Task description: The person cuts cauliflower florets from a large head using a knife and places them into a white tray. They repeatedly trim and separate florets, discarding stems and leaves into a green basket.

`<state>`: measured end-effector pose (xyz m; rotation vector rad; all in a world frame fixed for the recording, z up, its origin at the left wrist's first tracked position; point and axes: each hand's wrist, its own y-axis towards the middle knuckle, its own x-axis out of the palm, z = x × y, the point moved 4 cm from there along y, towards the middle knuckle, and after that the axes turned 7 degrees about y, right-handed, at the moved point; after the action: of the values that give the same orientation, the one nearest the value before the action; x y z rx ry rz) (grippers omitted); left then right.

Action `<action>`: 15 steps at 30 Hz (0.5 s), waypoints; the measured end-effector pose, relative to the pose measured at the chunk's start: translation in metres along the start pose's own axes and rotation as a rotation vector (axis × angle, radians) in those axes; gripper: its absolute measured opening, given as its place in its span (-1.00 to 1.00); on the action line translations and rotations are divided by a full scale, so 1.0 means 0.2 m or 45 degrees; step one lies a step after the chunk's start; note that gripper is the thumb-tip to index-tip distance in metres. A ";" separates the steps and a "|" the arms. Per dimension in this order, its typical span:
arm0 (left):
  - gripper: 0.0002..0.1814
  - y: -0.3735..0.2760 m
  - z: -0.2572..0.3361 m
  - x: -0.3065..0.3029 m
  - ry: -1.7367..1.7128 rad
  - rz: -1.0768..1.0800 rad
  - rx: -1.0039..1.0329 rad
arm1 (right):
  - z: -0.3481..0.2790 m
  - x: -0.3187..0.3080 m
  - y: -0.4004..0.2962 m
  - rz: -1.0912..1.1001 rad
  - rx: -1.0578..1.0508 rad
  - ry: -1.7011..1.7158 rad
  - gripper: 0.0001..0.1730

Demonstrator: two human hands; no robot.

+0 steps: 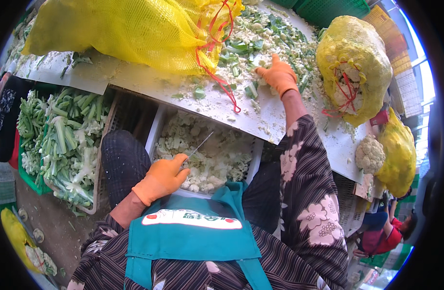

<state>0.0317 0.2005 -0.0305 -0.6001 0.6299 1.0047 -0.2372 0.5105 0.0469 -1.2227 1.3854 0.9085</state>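
Observation:
My left hand, in an orange glove, grips a knife whose narrow blade points up and away over a white crate. Cut cauliflower florets fill that crate, which stands between my knees under the table edge. Reaching over the white table, my right hand, also gloved in orange, rests among cauliflower crumbs and leaf scraps. Its thumb and a finger are spread, and I see nothing held; its palm side is hidden. A yellow mesh bag with red ties lies left of it.
Cauliflower stalks and leaves heap in crates at left. At right are a tied mesh bag of cauliflower, a loose cauliflower head and another yellow bag. A person in red sits far right; another's dark sleeve shows left.

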 end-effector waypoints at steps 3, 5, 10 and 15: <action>-0.63 0.01 0.01 -0.02 0.003 0.036 0.023 | 0.13 -0.07 0.05 0.215 -0.030 0.266 -0.22; -0.63 0.02 0.03 -0.04 -0.026 0.038 0.019 | 0.30 -0.07 0.06 0.359 0.041 0.875 -0.42; -0.64 0.04 0.11 -0.16 -0.179 0.253 0.031 | 0.41 -0.04 -0.12 0.100 -0.004 2.584 -0.63; -0.41 0.16 0.34 -0.31 -0.776 0.351 -0.038 | 0.03 0.09 -0.63 -0.291 -0.348 3.266 -0.57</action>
<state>-0.0078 0.2267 0.0546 -0.2080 0.1554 1.3791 -0.1125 0.4879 0.0403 -2.6764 2.5257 -1.6379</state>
